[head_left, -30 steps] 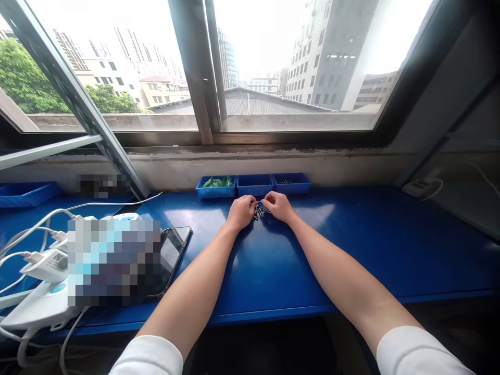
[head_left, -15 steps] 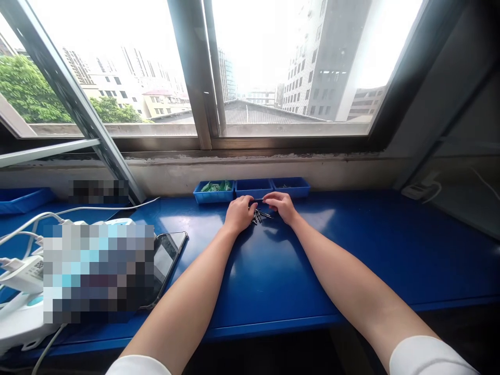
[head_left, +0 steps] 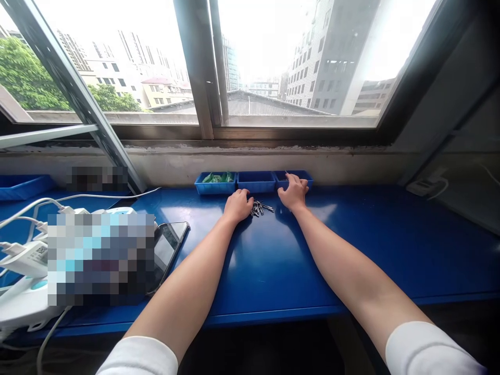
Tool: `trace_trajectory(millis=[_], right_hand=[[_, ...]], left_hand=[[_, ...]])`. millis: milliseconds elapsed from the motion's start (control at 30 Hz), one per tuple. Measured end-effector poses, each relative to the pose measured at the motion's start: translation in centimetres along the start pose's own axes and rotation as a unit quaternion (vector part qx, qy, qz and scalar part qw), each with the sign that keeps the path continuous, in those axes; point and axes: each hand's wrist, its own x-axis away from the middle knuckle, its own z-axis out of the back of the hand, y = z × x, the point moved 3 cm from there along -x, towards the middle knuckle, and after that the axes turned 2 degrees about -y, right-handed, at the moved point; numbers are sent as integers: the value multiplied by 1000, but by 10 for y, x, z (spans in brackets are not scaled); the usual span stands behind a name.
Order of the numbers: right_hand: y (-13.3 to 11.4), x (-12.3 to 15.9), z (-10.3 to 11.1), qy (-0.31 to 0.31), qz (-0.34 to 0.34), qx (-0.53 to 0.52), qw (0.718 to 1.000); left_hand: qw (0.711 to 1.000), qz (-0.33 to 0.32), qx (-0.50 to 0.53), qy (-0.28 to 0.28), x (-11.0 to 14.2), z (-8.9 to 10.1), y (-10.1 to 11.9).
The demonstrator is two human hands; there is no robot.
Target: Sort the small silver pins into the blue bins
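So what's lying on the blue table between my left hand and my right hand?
In the head view, a small pile of thin, shiny, metal-looking pieces lies between your left hand and right hand, closer to the left.

A bright, dark-framed window [head_left: 201, 78] stands above a pale wall [head_left: 175, 166] and blue table [head_left: 265, 265].
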Motion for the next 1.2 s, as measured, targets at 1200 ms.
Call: trace_trajectory(millis=[1200], right_hand=[[-29, 15, -24, -229, 158, -166, 946]], left_hand=[[985, -123, -30, -120, 5, -4, 4]])
